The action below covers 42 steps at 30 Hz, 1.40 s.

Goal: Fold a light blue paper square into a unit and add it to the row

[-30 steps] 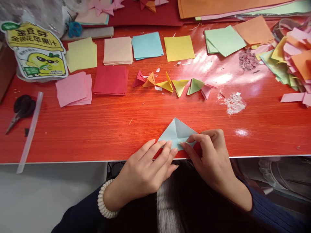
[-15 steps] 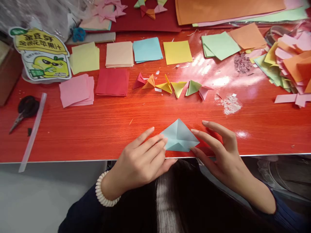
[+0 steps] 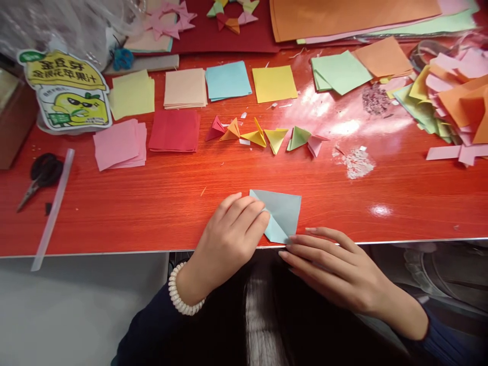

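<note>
A light blue paper with creases and a folded lower-left edge lies at the front edge of the red table. My left hand presses on its left side, fingers bent and close together, covering part of it. Fingertips of my right hand touch the paper's lower right corner, with the fingers stretched out. Beyond the paper, small folded pieces stand in a row, among them an orange one, a yellow one and a green one.
Square paper stacks, such as red, pink and blue, lie farther back. Black scissors and a translucent strip are at the left. A loose paper pile sits at the right, near white scraps.
The blue paper has been turned, so a flat edge rather than a point faces away. My left hand's fingers have curled in; my right hand has moved down and left, its fingers closer together.
</note>
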### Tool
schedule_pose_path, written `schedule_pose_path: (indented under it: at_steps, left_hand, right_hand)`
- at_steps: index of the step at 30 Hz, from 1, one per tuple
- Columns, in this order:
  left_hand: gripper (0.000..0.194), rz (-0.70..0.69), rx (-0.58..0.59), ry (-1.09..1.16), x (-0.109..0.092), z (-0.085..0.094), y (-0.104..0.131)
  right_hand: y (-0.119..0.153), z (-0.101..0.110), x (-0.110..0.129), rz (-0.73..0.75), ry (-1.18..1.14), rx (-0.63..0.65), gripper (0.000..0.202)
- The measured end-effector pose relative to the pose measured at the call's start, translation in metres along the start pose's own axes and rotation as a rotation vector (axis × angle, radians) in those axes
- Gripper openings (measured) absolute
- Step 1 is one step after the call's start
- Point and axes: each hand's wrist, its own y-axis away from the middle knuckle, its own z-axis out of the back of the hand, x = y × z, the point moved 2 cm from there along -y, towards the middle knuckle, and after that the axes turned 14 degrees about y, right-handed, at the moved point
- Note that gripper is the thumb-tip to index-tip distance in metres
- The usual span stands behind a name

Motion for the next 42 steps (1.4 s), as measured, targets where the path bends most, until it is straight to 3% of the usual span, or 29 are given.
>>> schedule_pose_path:
  at_steps: [5,10,14,17,24,32,37,42]
  left_hand:
    - [0.021,-0.028,0.035,0.011,0.000,0.003,0.003]
    - [0.029,-0.030,0.040,-0.039,-0.001,0.004,0.004]
    - [0.043,-0.020,0.062,-0.058,-0.002,0.003,0.007]
    - [0.043,-0.035,0.073,-0.079,-0.004,0.004,0.011]
    - [0.035,-0.039,0.042,-0.063,-0.005,0.004,0.017]
    - [0.028,-0.058,0.006,-0.029,-0.004,0.004,0.022]
    - [0.026,-0.097,0.014,0.038,-0.003,0.006,0.023]
    - [0.025,-0.119,0.034,0.091,-0.001,0.010,0.024]
  right_hand:
    - [-0.001,-0.004,-0.007,-0.040,0.056,0.049,0.045]
    - [-0.004,-0.003,-0.012,-0.003,-0.051,0.144,0.046]
    - [-0.002,-0.001,-0.013,0.013,-0.129,0.120,0.054]
    - [-0.001,-0.001,-0.014,-0.030,-0.109,0.083,0.057]
    - [-0.009,-0.005,-0.008,0.034,0.072,0.047,0.032]
    - [-0.022,-0.010,-0.002,-0.192,-0.012,-0.072,0.018]
    - [-0.036,-0.012,-0.001,-0.374,-0.025,-0.011,0.009]
    - [-0.039,-0.015,0.000,-0.415,-0.057,0.030,0.006]
